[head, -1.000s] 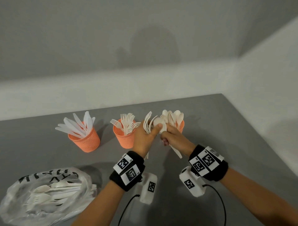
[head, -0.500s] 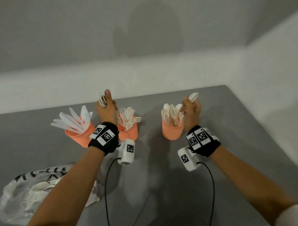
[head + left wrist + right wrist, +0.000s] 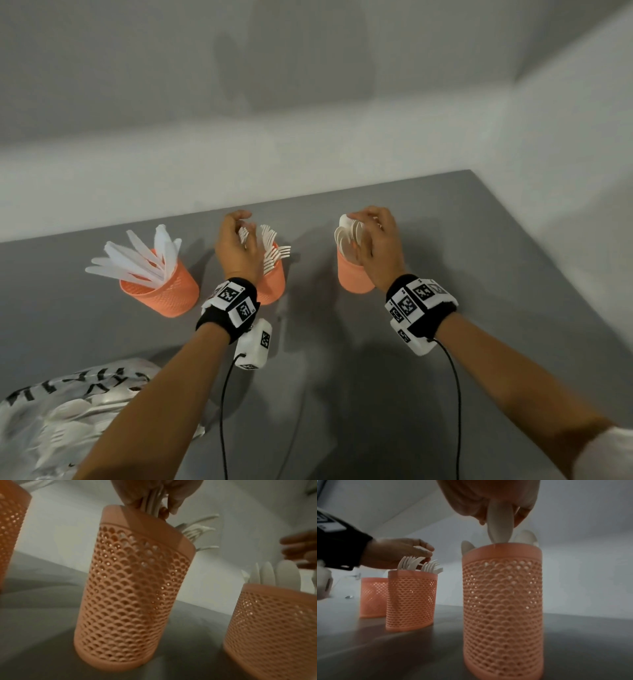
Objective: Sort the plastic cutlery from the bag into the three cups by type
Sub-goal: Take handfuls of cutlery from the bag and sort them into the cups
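Note:
Three orange mesh cups stand in a row on the grey table (image 3: 342, 394). The left cup (image 3: 164, 294) holds white knives (image 3: 137, 257). My left hand (image 3: 236, 246) is over the middle cup (image 3: 274, 284) and grips a few white forks (image 3: 154, 503) whose handles are down inside it. My right hand (image 3: 373, 240) is over the right cup (image 3: 352, 274) and pinches the bowl of a white spoon (image 3: 500, 524) that stands in that cup (image 3: 503, 608) among other spoons. The plastic bag (image 3: 51, 411), with cutlery inside, lies at the near left.
The table's right edge (image 3: 548, 274) runs close to a white wall. Another white wall rises behind the cups. Black cables (image 3: 222, 411) hang from both wrist cameras over the near table.
One second ago both hands were together, splitting a bunch of cutlery. They parted, rose over the middle and right cups, and have now lowered the forks and spoon into them.

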Demonstrator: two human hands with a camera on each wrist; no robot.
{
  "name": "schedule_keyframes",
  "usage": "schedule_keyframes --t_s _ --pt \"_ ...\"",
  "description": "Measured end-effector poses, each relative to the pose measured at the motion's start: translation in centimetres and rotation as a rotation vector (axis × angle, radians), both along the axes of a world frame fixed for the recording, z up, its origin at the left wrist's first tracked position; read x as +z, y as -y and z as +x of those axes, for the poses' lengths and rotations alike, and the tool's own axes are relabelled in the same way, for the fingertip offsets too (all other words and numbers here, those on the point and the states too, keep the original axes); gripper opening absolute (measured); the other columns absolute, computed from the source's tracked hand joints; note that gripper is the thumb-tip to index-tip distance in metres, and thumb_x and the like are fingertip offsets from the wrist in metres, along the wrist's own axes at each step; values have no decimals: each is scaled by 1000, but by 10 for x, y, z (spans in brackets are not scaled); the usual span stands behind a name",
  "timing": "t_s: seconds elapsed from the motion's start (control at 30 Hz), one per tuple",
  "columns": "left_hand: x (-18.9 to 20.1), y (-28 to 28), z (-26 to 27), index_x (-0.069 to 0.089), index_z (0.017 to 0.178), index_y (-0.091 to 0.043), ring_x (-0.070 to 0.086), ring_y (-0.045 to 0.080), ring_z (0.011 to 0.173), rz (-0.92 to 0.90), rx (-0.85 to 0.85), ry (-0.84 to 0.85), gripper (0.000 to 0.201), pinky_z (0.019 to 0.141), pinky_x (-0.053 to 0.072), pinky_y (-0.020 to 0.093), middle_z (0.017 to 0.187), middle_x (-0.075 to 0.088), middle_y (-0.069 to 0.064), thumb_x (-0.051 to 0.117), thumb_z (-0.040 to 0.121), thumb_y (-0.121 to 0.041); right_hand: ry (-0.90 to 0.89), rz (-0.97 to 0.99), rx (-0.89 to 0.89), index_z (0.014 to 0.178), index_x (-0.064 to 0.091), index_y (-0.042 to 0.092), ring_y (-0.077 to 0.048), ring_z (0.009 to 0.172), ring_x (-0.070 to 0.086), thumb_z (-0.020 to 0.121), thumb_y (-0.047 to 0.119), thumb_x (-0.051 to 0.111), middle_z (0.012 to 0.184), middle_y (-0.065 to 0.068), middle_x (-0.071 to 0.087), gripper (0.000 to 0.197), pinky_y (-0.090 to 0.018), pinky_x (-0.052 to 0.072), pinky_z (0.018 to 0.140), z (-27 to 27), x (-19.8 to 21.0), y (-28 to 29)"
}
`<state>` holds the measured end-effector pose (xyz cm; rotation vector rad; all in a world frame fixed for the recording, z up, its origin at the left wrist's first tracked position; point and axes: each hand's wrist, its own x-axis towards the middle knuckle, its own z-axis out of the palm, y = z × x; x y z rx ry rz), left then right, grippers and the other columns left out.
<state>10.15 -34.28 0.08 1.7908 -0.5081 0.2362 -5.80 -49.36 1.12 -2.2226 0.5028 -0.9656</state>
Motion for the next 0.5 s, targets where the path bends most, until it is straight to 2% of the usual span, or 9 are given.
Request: schedule_keyframes --t_s 0.03,0.1,0.2,0.27,0.3,0.33,0.4,0.43,0.5 --pt "1 0 0 58 104 0 50 14 79 45 -21 64 18 70 36 7 87 55 5 50 89 -2 -87 -107 -3 115 61 -2 -35 111 52 84 36 30 121 -24 53 58 -38 37 100 1 -2 2" --pt "2 0 -1 63 103 1 53 20 88 149 -64 176 19 77 35 11 102 56 18 50 90 -3 -286 -278 -17 128 52 -2 -38 128 43 87 34 21 136 -24 47 62 -45 25 110 5 -4 4" --pt "-3 -4 -1 66 104 -1 60 30 97 338 -132 288 29 81 45 24 112 57 19 44 93 -18 -469 -375 -49 141 34 -1 -28 143 23 90 39 9 150 -16 33 69 -40 1 116 7 -6 3" --pt "-5 -8 -3 63 110 0 59 33 106 487 -159 307 49 84 49 35 120 58 18 32 93 -34 -543 -395 -55 144 27 0 -25 145 16 88 46 3 154 -14 26 77 -38 -7 115 6 -5 2" --pt "-5 -10 -5 60 115 1 56 34 112 563 -170 318 57 90 47 39 125 57 18 26 93 -39 -588 -395 -56 145 24 0 -24 146 14 86 50 1 155 -13 23 81 -39 -8 115 6 -4 1" --pt "-3 -10 -6 55 122 2 51 34 120 646 -180 317 63 97 42 41 131 53 19 22 93 -43 -639 -392 -59 146 22 1 -24 146 13 85 54 0 155 -13 21 83 -40 -8 115 6 -2 0" --pt "1 -9 -11 37 139 -2 31 30 138 823 -184 265 66 113 22 44 148 36 15 22 95 -49 -733 -386 -71 146 21 4 -24 146 11 90 60 9 156 -13 19 80 -44 -6 116 7 1 0" --pt "3 -8 -14 27 144 -5 20 27 143 881 -172 238 66 116 13 44 153 26 12 24 96 -51 -766 -377 -73 146 21 6 -24 146 10 93 60 17 156 -13 17 76 -46 -5 116 9 3 -1" --pt "8 -6 -18 13 148 -11 7 24 146 927 -153 184 69 117 2 47 157 14 9 25 95 -53 -824 -336 -66 147 18 10 -26 146 5 93 60 24 157 -14 11 74 -50 -7 115 10 9 -2"
